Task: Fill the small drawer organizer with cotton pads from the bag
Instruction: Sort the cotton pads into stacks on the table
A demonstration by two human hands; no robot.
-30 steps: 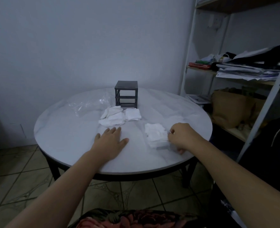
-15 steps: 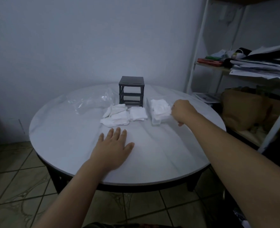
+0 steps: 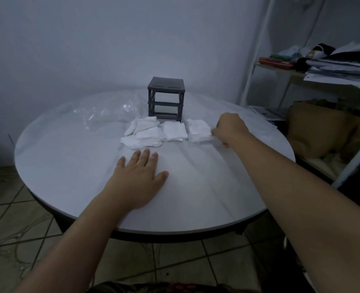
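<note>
Three cotton pad piles (image 3: 166,132) at frame centre below empty grey organizer (image 3: 166,98), clear bag (image 3: 98,113) left; right hand (image 3: 230,129) grip closed on rightmost pile's tray, left hand (image 3: 139,182) open flat on desk (image 3: 196,187).

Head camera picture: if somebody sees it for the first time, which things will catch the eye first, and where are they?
First the dark drawer organizer, standing upright at the far middle of the round white table, its slots open and empty. Just in front lie white cotton pads in piles, and the right hand grips the rightmost stack. The left hand rests flat nearer the viewer; the clear bag lies far left.
</note>
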